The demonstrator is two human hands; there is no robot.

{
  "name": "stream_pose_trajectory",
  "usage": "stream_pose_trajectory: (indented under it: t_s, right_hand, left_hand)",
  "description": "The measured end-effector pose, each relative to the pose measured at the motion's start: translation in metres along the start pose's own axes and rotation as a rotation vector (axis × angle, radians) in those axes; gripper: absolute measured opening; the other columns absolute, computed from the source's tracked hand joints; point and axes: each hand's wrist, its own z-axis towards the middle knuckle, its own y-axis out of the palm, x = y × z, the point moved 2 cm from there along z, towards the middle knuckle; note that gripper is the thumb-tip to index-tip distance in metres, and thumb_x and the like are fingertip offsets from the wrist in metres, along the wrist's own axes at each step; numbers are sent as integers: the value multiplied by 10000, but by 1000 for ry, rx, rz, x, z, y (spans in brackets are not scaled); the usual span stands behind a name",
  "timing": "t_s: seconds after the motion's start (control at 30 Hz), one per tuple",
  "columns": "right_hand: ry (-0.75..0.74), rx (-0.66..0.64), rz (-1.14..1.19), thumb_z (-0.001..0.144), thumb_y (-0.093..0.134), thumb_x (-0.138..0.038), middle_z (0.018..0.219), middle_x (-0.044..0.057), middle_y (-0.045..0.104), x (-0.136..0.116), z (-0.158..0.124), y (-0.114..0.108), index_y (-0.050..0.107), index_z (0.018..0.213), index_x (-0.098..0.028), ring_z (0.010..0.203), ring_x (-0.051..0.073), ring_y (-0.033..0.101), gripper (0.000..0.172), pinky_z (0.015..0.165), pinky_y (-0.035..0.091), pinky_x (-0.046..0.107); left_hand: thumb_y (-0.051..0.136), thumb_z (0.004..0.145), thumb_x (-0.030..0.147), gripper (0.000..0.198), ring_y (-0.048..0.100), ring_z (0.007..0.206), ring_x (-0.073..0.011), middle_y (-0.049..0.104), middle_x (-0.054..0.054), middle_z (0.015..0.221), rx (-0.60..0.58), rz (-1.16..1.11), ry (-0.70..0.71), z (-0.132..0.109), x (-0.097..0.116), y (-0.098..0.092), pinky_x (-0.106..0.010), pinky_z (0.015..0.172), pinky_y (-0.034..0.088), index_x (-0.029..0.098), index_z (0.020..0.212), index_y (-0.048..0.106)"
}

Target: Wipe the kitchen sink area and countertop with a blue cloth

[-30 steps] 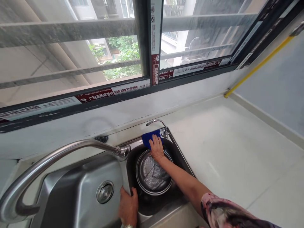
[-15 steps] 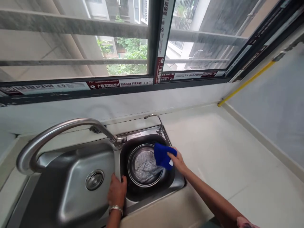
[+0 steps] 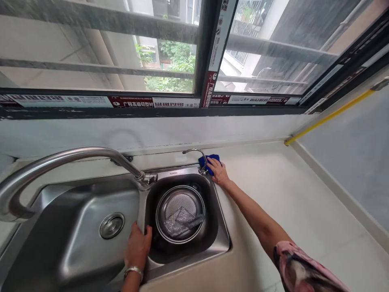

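Observation:
My right hand (image 3: 217, 171) presses a blue cloth (image 3: 209, 159) flat onto the counter at the sink's far right corner, right beside the small curved tap (image 3: 197, 154). My left hand (image 3: 137, 248) grips the divider between the two basins of the steel sink (image 3: 73, 239), fingers curled over its edge. In the small right basin sits a round metal strainer basket (image 3: 180, 202) with a silvery scouring pad (image 3: 180, 219) lying in it.
A long curved faucet (image 3: 67, 160) arches over the large left basin, which has a round drain (image 3: 112, 225). A pale countertop (image 3: 291, 202) stretches right to a wall with a yellow pipe (image 3: 330, 115). A window with bars runs along the back.
My right hand carried the blue cloth from inside the small basin over its right rim, then up to the counter behind the small tap. My left hand stayed on the divider.

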Motion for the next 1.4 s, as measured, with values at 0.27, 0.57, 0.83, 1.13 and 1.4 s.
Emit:
stream_pose_trajectory:
  t_s: [0.27, 0.57, 0.83, 1.13, 1.4]
  right_hand:
    - [-161, -237, -204, 865, 630, -195, 1623, 111, 364, 10, 16, -14, 551, 1466, -280, 1427, 318, 282, 613, 1013, 378, 449]
    - [-102, -293, -361, 882, 605, -185, 1504, 167, 417, -8, 11, -16, 621, 1392, -237, 1315, 357, 316, 513, 976, 378, 468]
    - [-58, -254, -460, 840, 620, -169, 1477, 197, 416, -20, -28, -14, 561, 1448, -220, 1246, 363, 367, 613, 893, 409, 446]
    - [-90, -331, -456, 907, 540, -170, 1439, 169, 463, -45, -94, -20, 606, 1404, -254, 1226, 339, 386, 509, 899, 404, 457]
    - [-71, -361, -406, 817, 675, -196, 1450, 159, 489, -70, -182, -27, 606, 1392, -258, 1254, 341, 417, 583, 919, 431, 449]
  left_hand:
    - [377, 945, 592, 704, 656, 1113, -459, 665, -231, 1236, -3, 76, -96, -4, 7, -3, -553, 965, 509, 195, 1527, 375]
    - [408, 952, 550, 648, 658, 1115, -447, 670, -210, 1243, 21, 18, -92, -7, 9, 2, -564, 970, 516, 204, 1500, 419]
    - [443, 959, 489, 605, 672, 1074, -437, 680, -210, 1216, 33, -28, -45, -10, 9, 3, -559, 960, 521, 178, 1478, 439]
    - [442, 947, 490, 627, 670, 1080, -446, 672, -218, 1223, 48, -72, -4, -2, 3, 12, -584, 946, 535, 166, 1483, 425]
    - [427, 942, 515, 630, 672, 1081, -443, 667, -230, 1223, 61, -89, 41, 4, 1, 16, -576, 936, 537, 148, 1455, 444]
